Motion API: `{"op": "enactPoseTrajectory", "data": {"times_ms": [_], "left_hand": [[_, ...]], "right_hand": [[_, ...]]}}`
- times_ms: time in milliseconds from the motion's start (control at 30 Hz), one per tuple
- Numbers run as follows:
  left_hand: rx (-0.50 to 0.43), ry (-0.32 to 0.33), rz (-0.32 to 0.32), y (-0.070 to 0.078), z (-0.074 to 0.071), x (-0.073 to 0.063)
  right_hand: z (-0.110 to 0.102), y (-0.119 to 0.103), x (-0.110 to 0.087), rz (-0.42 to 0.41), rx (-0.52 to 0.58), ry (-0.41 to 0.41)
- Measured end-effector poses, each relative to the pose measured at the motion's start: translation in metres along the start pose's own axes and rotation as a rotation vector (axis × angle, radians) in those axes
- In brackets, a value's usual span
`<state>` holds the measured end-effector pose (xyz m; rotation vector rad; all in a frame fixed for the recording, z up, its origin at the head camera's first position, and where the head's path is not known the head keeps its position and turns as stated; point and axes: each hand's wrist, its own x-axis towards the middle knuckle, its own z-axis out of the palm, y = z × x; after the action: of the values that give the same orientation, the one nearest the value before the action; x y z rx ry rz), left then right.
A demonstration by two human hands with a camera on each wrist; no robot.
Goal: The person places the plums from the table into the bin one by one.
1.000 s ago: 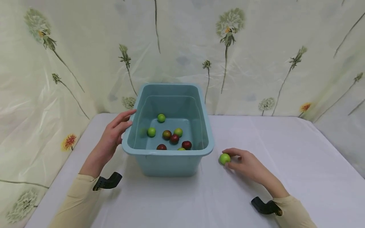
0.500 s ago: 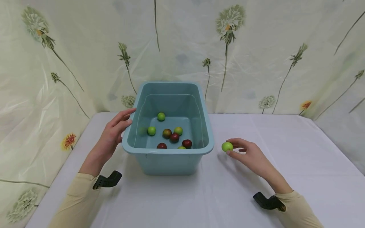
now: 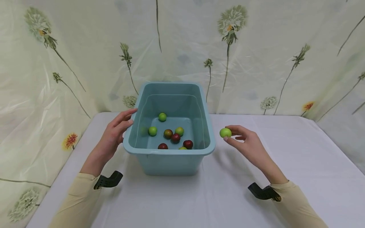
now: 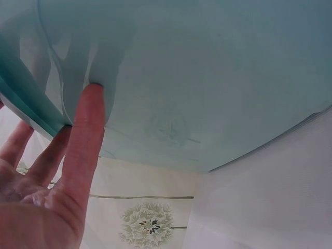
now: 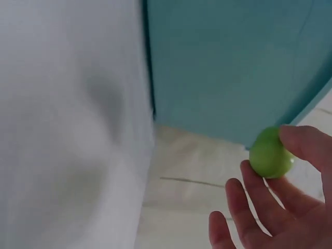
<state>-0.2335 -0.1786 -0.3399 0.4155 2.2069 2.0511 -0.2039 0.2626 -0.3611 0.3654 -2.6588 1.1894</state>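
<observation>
A blue-grey plastic tub stands on the table with several small round fruits inside, such as a green one and a dark red one. Against the tub's left side, just under its rim, my left hand rests with fairly straight fingers; in the left wrist view a thumb or finger touches the wall. My right hand pinches a small round green fruit between thumb and fingertips. That fruit is in the air beside the tub's right rim. The front wall partly hides the nearest fruits.
A white cloth covers the table, its back edge meeting a plastic curtain printed with dandelions. Each forearm wears a black wrist mount over a beige sleeve.
My right hand took hold of the green fruit on the table and lifted it up beside the tub's right rim. The left hand stayed on the tub's left side.
</observation>
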Motion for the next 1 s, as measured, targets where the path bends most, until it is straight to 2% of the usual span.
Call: {"op": "enactPoseTrajectory", "data": {"times_ms": [367, 667, 900, 1000], "left_hand": [[0.002, 0.005, 0.006, 0.0, 0.0, -0.001], [0.01, -0.003, 0.0, 0.0, 0.0, 0.0], [0.018, 0.006, 0.001, 0.0, 0.0, 0.0], [0.017, 0.007, 0.004, -0.002, 0.0, 0.0]], "right_hand": [[0.003, -0.032, 0.028, 0.01, 0.175, 0.092], [0.006, -0.068, 0.041, -0.073, 0.301, 0.162], [0.012, -0.08, 0.058, -0.134, 0.358, 0.196], [0.018, -0.068, 0.07, -0.152, 0.372, 0.195]]}}
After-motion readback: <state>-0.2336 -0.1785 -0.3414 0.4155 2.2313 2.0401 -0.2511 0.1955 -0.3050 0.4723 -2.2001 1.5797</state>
